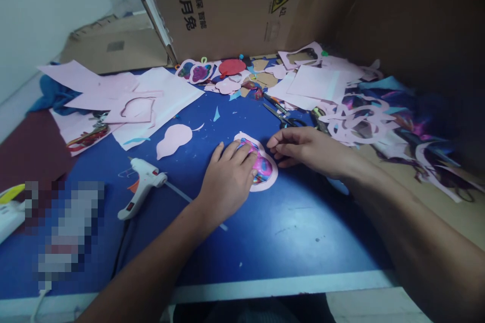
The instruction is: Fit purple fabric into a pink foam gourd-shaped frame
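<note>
My left hand (227,181) lies on a multicoloured paper cutout with a pale pink border (271,171), its fingers spread over the shape and covering most of it. My right hand (306,149) sits just right of the cutout, fingers loosely curled and nothing visible in them. Left of my left hand lies a white hot glue gun (142,186) on its side, with a glue stick stretching from it. A pale pink gourd-shaped paper piece (172,141) rests above it. Dark-handled scissors (282,117) lie open beyond my right hand.
A blue table top (288,237) has a white front edge. Pink paper sheets (151,106) and patterned paper offcuts (364,121) lie in heaps along the back and right. Cardboard boxes (212,5) stand behind. A white power strip (9,219) sits at the left edge.
</note>
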Motion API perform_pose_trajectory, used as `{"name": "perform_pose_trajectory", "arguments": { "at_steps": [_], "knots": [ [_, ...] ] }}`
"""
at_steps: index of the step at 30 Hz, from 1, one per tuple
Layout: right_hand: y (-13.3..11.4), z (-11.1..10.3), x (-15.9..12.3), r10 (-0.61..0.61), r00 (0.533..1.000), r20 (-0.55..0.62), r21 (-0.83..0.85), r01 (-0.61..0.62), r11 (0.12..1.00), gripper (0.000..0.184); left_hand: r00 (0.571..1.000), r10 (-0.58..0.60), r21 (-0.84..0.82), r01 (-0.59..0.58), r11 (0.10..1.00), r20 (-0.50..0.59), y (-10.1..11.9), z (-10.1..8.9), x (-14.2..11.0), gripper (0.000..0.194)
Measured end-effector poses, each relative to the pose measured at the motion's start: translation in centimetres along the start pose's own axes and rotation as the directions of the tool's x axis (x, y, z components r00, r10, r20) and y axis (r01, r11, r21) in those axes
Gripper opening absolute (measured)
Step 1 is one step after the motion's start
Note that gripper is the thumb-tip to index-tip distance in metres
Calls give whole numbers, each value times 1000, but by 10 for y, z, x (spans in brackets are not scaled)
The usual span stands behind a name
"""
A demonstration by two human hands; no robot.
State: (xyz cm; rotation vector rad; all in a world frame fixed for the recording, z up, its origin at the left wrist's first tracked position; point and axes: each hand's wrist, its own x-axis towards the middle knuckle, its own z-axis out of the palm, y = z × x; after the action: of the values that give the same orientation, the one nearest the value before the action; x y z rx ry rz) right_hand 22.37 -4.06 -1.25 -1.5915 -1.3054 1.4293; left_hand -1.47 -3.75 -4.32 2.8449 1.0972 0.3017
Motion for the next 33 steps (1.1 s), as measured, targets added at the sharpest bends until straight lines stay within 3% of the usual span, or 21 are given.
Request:
{"name": "perform_pose_trajectory", "arguments": {
  "at_steps": [9,11,13,16,18,25,33],
  "knots": [
    [0,1,0,-6,999,53,48,4,999,10,1000,-8,4,8,1000,-6,1,1,0,42],
    [4,1,2,-87,996,28,-60,89,994,9,1000,-8,9,8,1000,-12,1,1,-1,41],
    [10,2,5,-243,969,-30,-259,228,939,16,1000,-7,14,7,1000,-14,1,1,-1,40],
    [18,7,8,-487,871,-68,-524,385,760,28,1000,-10,17,11,1000,-8,2,0,-1,39],
    [22,10,9,-557,830,-30,-600,431,674,35,1000,-15,18,15,1000,2,3,0,-1,38],
    [28,12,13,-593,805,-9,-674,434,599,42,1000,-18,-8,19,1000,20,4,-1,-2,41],
    [28,12,14,-546,838,-12,-695,385,607,40,1000,-13,-14,13,1000,-2,4,1,-3,40]
  ]
}}
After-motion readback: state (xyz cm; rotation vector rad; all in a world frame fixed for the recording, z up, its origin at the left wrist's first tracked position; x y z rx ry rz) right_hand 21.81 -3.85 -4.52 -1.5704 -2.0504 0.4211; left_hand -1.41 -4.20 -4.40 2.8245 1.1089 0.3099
